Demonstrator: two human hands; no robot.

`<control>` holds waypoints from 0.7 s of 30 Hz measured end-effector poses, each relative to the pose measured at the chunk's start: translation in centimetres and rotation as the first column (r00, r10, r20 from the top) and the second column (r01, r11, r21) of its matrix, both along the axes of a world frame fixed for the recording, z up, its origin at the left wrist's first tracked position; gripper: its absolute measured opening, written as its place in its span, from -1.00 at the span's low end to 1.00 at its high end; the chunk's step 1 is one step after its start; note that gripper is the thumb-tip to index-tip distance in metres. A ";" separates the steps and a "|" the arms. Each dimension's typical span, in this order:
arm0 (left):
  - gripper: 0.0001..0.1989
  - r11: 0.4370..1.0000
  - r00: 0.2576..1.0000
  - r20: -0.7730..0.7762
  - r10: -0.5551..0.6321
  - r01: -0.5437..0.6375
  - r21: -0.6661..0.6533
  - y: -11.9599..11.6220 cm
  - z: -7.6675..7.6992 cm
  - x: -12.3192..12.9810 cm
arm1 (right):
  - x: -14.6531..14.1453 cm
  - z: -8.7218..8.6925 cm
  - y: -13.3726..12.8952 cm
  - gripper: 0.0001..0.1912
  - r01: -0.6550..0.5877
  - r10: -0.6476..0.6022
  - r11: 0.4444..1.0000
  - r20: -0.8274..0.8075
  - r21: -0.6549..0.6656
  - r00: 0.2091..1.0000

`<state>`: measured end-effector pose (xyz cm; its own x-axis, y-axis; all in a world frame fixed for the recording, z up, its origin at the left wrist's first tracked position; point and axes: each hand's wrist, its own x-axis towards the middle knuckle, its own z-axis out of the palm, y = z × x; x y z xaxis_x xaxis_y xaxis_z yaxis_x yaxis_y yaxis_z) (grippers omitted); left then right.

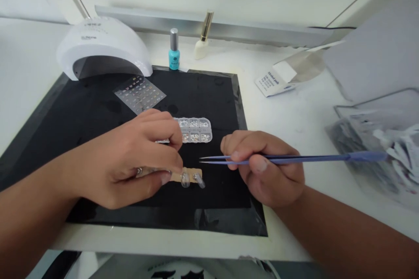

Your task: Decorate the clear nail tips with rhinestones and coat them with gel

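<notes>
My right hand [268,165] grips a pair of purple tweezers [317,158] between thumb and fingers. Their thin tips point left, slightly apart, with nothing visible between them. My left hand [137,157] is closed, thumb and forefinger together over a tan strip [176,177]; whatever is between those fingers is hidden. Two clear false nail tips [185,179] lie side by side at the strip's right end, with small shiny bits near their upper ends. Behind my left hand, a clear compartment case [194,130] of small rhinestones is partly covered.
A black mat [209,96] lies under the work, with a sticker sheet [140,95] on it. Behind stand a white nail lamp [104,39], a turquoise polish bottle [174,54] and a cream bottle [201,48]. An alcohol pads box [278,78] and a clear bin [366,152] stand right.
</notes>
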<state>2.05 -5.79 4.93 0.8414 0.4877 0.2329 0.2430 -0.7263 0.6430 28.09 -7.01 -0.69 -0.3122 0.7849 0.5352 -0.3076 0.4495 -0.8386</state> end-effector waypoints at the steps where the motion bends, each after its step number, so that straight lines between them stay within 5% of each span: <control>1: -0.78 1.000 1.000 -0.003 -0.001 0.001 0.009 0.0 0.0 0.0 | 0.0 0.1 0.0 -0.82 0.001 -0.001 1.000 0.001 -0.005 1.000; 16: -0.75 0.997 0.996 -0.064 -0.059 0.062 0.050 -0.1 -0.1 0.5 | 0.2 0.1 0.2 -0.80 0.011 -0.011 0.999 0.015 -0.048 1.000; 21: -0.80 0.996 0.996 -0.085 -0.009 0.016 0.084 0.1 0.1 -0.2 | 2.1 2.2 1.4 -0.76 -0.181 0.153 0.982 0.339 0.050 0.928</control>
